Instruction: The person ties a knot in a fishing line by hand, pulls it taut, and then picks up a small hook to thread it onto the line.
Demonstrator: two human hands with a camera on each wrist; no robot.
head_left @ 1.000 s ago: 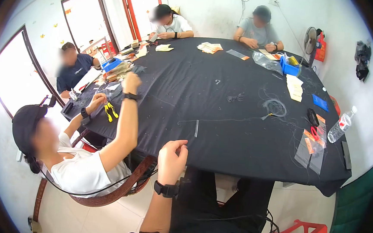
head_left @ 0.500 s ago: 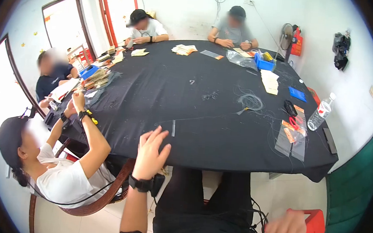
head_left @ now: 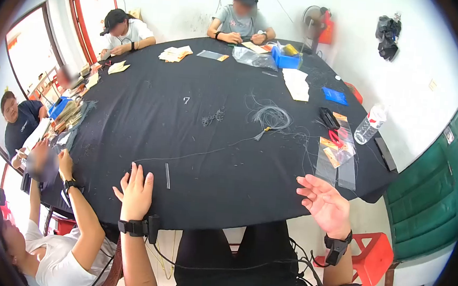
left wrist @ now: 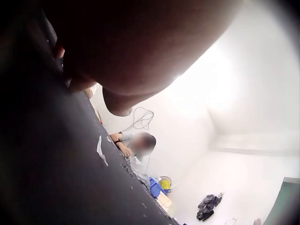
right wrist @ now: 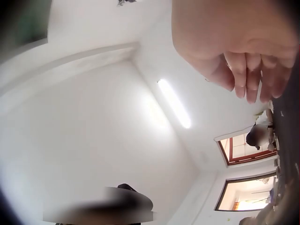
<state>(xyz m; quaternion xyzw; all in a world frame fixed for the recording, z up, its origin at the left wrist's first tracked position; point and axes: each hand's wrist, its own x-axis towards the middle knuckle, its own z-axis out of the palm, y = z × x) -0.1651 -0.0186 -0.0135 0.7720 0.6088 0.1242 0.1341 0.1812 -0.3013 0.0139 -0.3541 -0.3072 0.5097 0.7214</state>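
My left hand [head_left: 137,194] is over the near edge of the black-covered table [head_left: 209,195], fingers spread and holding nothing. A short clear strip [head_left: 167,176] lies just right of it. My right hand [head_left: 326,205] is at the near right edge, palm partly turned up, fingers loosely bent and empty. Beyond it are clear plastic packets [head_left: 347,171] with orange tops and red-handled scissors [head_left: 335,138]. A coil of clear line [head_left: 272,119] lies mid-table, one strand running left. The left wrist view shows my left hand [left wrist: 136,51] close up; the right wrist view shows my right hand [right wrist: 243,42].
A bottle [head_left: 370,124], a black case [head_left: 328,118] and a blue packet [head_left: 335,95] lie at the right. Blue bins [head_left: 286,57], paper stacks [head_left: 297,85] and a plastic bag [head_left: 253,57] are farther back. Several people sit around the table, one close at my left. A red stool [head_left: 372,259] stands at the right.
The head view has turned to the right. My right hand, out of view at first and then low by the stool, has risen to the table edge. My left hand's fingers have spread from a loose curl.
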